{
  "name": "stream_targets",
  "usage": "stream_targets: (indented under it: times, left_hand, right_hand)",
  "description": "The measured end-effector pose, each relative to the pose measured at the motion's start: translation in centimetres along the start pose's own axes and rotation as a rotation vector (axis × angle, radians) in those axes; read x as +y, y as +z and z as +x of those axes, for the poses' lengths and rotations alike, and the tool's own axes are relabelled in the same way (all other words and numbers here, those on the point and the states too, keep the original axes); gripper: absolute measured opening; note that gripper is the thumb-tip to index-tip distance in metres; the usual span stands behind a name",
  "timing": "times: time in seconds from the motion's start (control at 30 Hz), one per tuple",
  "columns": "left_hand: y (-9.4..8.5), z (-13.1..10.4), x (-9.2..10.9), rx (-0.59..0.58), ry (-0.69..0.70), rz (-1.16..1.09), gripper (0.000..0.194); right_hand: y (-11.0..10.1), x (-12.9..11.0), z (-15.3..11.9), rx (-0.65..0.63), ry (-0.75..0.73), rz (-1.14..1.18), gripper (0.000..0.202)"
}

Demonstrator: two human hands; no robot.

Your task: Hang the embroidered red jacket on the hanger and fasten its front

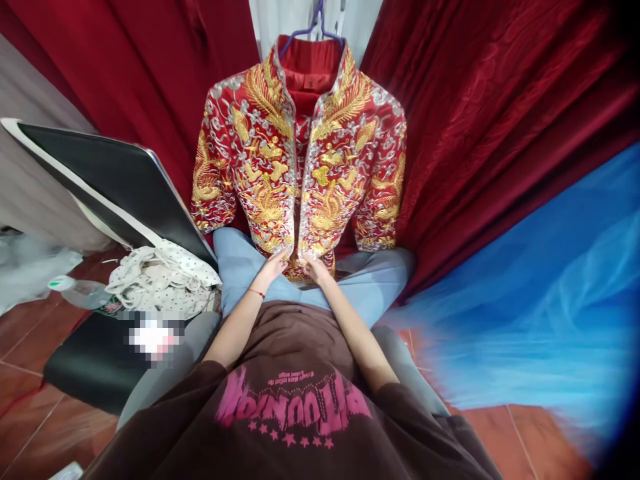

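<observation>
A red jacket (330, 160) with dense gold and silver embroidery hangs upright in front of me on a purple hanger (320, 28). Its front is parted, and a strip of red lining and embroidered cloth shows between the edges. My left hand (275, 264) is closed on the lower corner of one front panel, with the thumb on top of the cloth. The matching corner of the other panel is pinched in my right hand (316, 268). Both hands are close together above my lap, and the fingers beneath the hem are partly hidden.
Dark red curtains (480, 100) hang on both sides. Blue tulle (540, 293) spreads at the right. To the left are a black flat panel (110, 180) with a white strap, a dotted cloth bundle (160, 283), a clear bottle (83, 292) and a black stool (85, 363).
</observation>
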State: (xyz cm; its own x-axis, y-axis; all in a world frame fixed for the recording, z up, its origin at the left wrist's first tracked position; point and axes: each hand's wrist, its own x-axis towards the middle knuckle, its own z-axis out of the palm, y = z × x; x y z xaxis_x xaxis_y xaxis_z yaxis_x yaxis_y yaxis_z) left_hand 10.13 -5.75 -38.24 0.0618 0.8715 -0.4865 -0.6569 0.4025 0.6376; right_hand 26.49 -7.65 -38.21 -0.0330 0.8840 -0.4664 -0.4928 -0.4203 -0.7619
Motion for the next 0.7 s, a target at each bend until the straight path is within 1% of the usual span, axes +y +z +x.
stream_targets:
  times: [0.07,0.13,0.37,0.53,0.63,0.7]
  left_hand:
    - [0.26,-0.48,-0.21,-0.056,-0.026,0.012,0.011]
    - [0.44,-0.76,-0.17,-0.082,-0.036,0.014,0.01]
    - [0.52,-0.82,0.18,-0.074,-0.053,0.017,0.01]
    - [0.49,-0.8,0.01,-0.088,-0.049,0.008,0.01]
    - [0.52,-0.83,-0.17,-0.108,-0.068,-0.001,0.008]
    - [0.55,-0.87,-0.39,-0.122,-0.1,-0.002,0.007]
  right_hand:
    - [1.07,0.73,-0.52,-0.065,0.016,0.001,0.024]
    - [1.53,0.91,-0.77,-0.092,0.013,0.013,0.024]
    - [0.88,0.21,-0.43,-0.05,-0.086,0.092,0.028]
    - [0.8,0.48,-0.3,-0.02,-0.168,0.096,0.04]
    - [0.97,0.55,-0.42,-0.03,-0.182,0.089,0.041]
    - [1.28,0.67,-0.65,-0.059,-0.17,0.07,0.039]
